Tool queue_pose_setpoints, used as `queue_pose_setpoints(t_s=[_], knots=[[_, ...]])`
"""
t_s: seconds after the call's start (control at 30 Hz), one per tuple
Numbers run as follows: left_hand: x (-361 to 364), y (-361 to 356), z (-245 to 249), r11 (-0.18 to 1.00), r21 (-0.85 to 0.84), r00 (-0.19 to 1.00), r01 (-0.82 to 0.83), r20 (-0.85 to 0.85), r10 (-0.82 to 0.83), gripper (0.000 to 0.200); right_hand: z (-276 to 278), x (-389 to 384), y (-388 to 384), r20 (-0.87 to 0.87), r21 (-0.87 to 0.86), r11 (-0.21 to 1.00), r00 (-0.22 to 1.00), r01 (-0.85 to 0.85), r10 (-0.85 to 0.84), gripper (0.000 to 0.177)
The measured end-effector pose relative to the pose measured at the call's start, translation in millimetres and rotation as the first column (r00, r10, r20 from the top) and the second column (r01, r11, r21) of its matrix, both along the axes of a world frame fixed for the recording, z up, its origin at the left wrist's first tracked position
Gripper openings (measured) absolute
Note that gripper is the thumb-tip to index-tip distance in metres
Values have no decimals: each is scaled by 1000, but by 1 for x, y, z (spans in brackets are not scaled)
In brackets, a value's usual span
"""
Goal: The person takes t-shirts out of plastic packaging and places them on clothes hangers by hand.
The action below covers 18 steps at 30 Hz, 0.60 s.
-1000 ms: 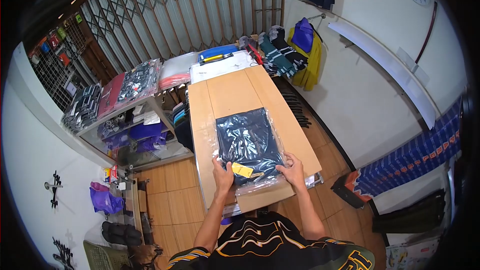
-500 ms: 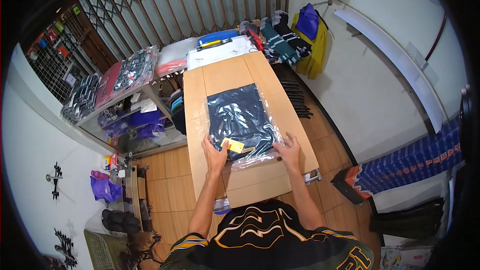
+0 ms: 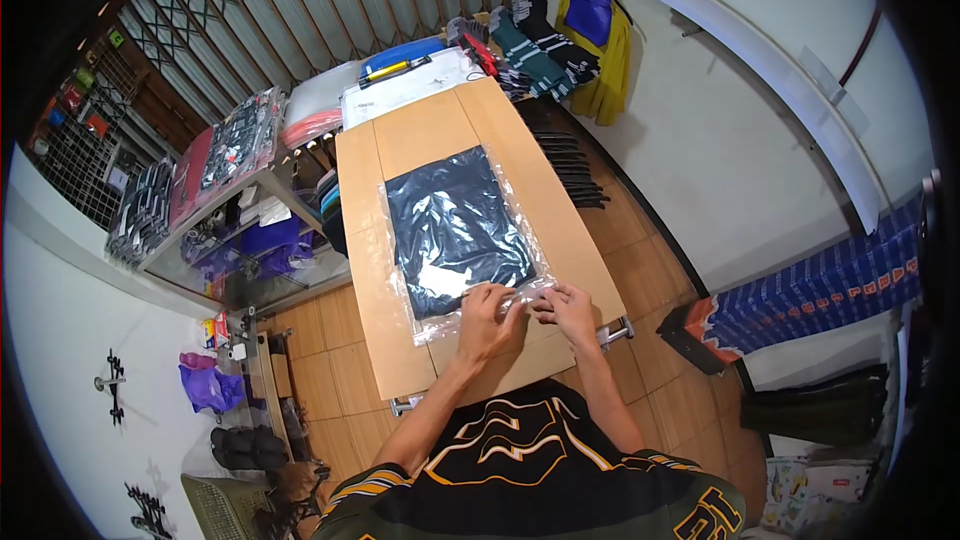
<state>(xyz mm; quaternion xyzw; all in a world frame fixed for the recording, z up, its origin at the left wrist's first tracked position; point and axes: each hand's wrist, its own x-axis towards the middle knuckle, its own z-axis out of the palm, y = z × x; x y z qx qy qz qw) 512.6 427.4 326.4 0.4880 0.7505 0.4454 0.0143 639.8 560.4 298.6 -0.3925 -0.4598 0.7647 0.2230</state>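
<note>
A dark folded garment [image 3: 450, 215] lies flat on the wooden table inside a clear plastic bag [image 3: 432, 330], its surface full of bright reflections. At the bag's near edge, my left hand [image 3: 487, 322] has its fingers bent over the plastic, thumb toward the right, closed on the edge. Close beside it, my right hand [image 3: 570, 313] pinches the near right corner of the bag between thumb and fingers. The fingertips partly cover the plastic there. No yellow tag shows on the garment now.
The wooden table [image 3: 410, 155] extends away from me. Behind it are a white sheet with a yellow tool [image 3: 395, 71] and piled socks [image 3: 530, 52]. A glass case with packed garments [image 3: 240, 140] stands left; blue boxes [image 3: 800, 295] are stacked right.
My left hand has moved right from the bag's left side to its near edge, close to my right hand. The yellow tag has gone out of sight. The view has shifted slightly.
</note>
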Motion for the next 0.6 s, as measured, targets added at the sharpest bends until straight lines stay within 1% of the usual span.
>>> queue_pose_setpoints(t_s=[0.03,0.13,0.2,0.27,0.33,0.4,0.43,0.5,0.6], knots=[[1,5,2,999,8,999,39,30,-39,21,-1,0,1,1,-2,1000,1000,4,-4,20],[1,20,-5,995,32,994,97,48,-99,20,-8,-2,1,-19,27,1000,1000,4,-4,19],[0,26,-8,993,38,991,113,66,-116,19,-11,-4,1,-4,93,996,1000,5,-4,19],[1,29,-9,990,46,987,132,84,-135,18,-11,-4,-1,15,117,993,1000,2,-4,19],[1,30,-12,992,5,982,127,139,-126,14,-10,-6,-1,32,143,990,999,0,-5,19],[3,31,-16,994,18,985,109,131,-110,12,-10,-8,-3,80,196,980,997,-18,2,18],[3,31,-18,996,32,988,88,123,-91,11,-10,-9,-4,80,196,980,997,-14,-2,18],[3,33,-20,997,32,989,68,133,-72,11,-9,-10,-5,72,249,968,997,-22,5,16],[6,33,-20,999,20,991,30,128,-33,10,-6,-11,-5,79,247,968,997,-43,24,15]])
